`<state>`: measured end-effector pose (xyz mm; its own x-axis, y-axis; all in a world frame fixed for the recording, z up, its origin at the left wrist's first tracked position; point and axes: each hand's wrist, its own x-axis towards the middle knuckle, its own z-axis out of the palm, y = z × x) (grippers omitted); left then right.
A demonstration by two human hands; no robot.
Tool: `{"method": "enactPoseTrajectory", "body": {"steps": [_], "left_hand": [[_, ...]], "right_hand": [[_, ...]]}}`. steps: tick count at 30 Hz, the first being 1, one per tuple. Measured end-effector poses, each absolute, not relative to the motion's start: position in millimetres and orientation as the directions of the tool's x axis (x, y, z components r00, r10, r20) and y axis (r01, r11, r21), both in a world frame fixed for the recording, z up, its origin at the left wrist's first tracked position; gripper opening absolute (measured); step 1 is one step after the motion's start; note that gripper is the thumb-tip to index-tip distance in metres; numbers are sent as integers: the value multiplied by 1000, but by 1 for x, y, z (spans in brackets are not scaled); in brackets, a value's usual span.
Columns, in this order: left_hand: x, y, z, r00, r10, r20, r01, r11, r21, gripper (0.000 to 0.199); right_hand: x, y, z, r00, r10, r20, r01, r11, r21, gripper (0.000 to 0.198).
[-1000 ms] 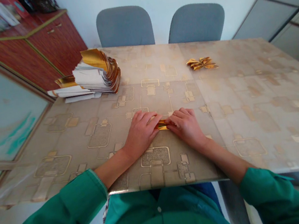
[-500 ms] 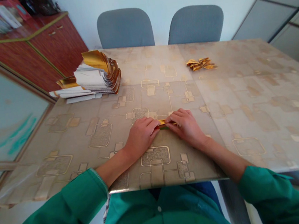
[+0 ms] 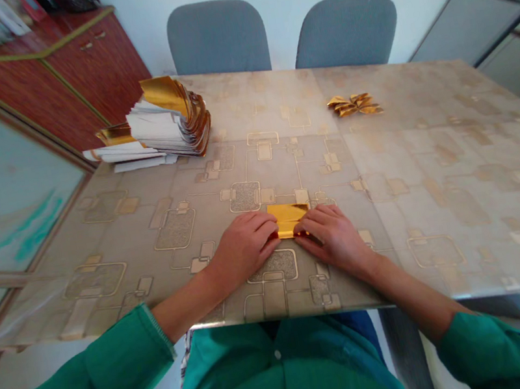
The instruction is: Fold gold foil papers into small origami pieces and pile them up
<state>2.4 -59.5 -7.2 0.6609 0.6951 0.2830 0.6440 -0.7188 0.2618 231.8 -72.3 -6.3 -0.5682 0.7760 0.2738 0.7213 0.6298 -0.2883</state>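
Observation:
A small sheet of gold foil paper (image 3: pixel 288 216) lies at the middle of the near side of the table, with a crease running across it. My left hand (image 3: pixel 249 237) pinches its left edge between thumb and fingers. At the right edge, my right hand (image 3: pixel 328 231) grips the same paper, fingers bent over it. The near edge of the paper looks turned up between the thumbs. Part of both side edges is hidden under my fingers.
A patterned tablecloth (image 3: pixel 142 259) covers the table. A stack of gold and white paper (image 3: pixel 170 126) stands at the back left. Folded gold paper pieces (image 3: pixel 354 104) lie at the back right. Two grey chairs (image 3: pixel 217 38) (image 3: pixel 345 31) stand behind the table.
The gold paper, a narrow folded strip before, now shows a wider flat face. Both hands have come slightly nearer to me, still holding its sides.

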Motion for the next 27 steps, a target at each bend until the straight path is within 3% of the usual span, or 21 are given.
{"method": "enactPoseTrajectory", "body": {"steps": [13, 20, 27], "left_hand": [[8, -56, -8, 565, 768, 302, 686, -640, 345, 16], [11, -52, -5, 482, 830, 279, 755, -555, 348, 14], [10, -44, -3, 506, 820, 268, 762, -570, 306, 17]], "right_hand": [[230, -62, -6, -445, 868, 220, 751, 496, -437, 17], [226, -62, -10, -357, 899, 252, 800, 434, -414, 12], [222, -62, -7, -351, 905, 241, 824, 421, -380, 14]]}}
